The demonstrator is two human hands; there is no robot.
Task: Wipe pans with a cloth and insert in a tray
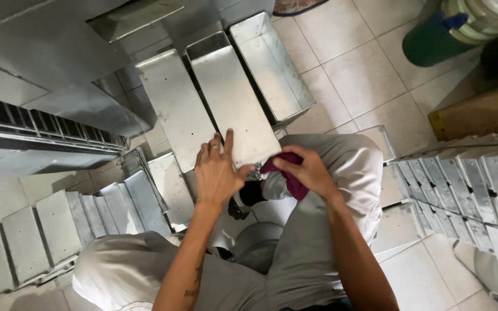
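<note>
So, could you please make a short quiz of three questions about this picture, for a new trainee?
1. True or false: the left hand rests on a metal tin.
2. What does the right hand grip?
A. a dark red cloth
B. a brush
C. a spoon
3. Fill in: the floor is covered with pale ____.

Key
1. True; the tin lies upside down in a row of three tins.
2. A.
3. Tiles.
</note>
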